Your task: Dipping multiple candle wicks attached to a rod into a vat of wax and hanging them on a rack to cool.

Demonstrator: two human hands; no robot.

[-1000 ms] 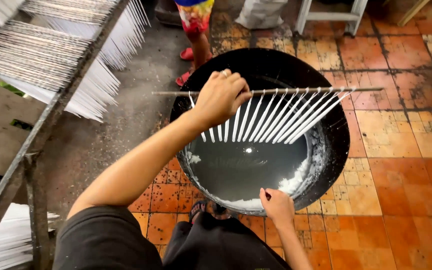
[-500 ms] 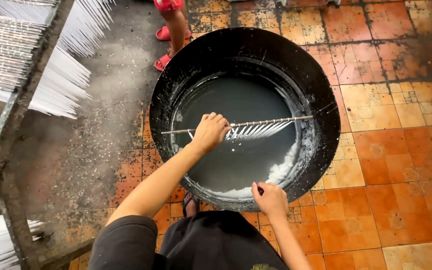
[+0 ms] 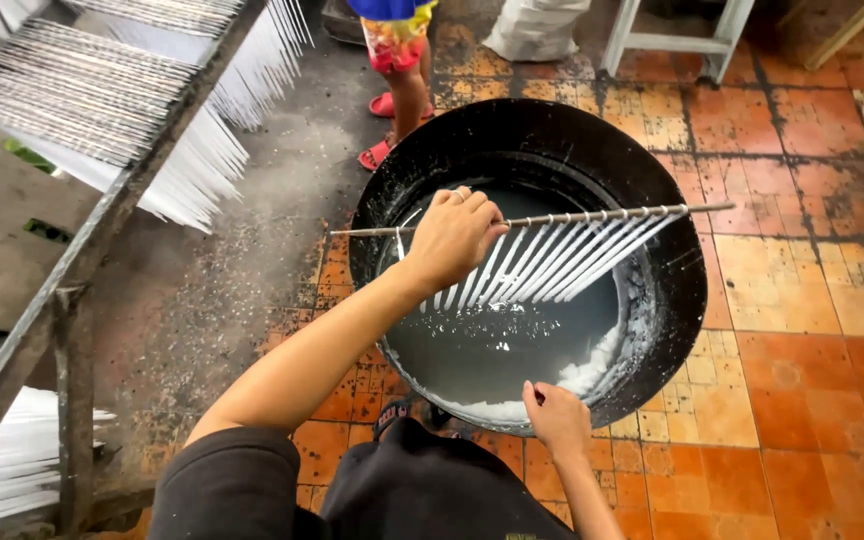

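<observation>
Surroundings: a metal drying rack (image 3: 102,215) hung with rows of thin white tapers (image 3: 192,170) stands at left; another person's legs in red sandals (image 3: 387,130) stand behind the wide black round vat (image 3: 672,290).
Rod: a thin wooden rod strung with white hanging candles (image 3: 552,255) hangs over the vat's grey liquid wax (image 3: 492,345).
Left hand (image 3: 452,238): fingers curled tight around the rod.
Right hand (image 3: 557,415): fingers bent, resting on the vat's near rim.

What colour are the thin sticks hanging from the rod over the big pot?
White, all of them; the thin sticks hang from the rod, seen in the head view.
</observation>
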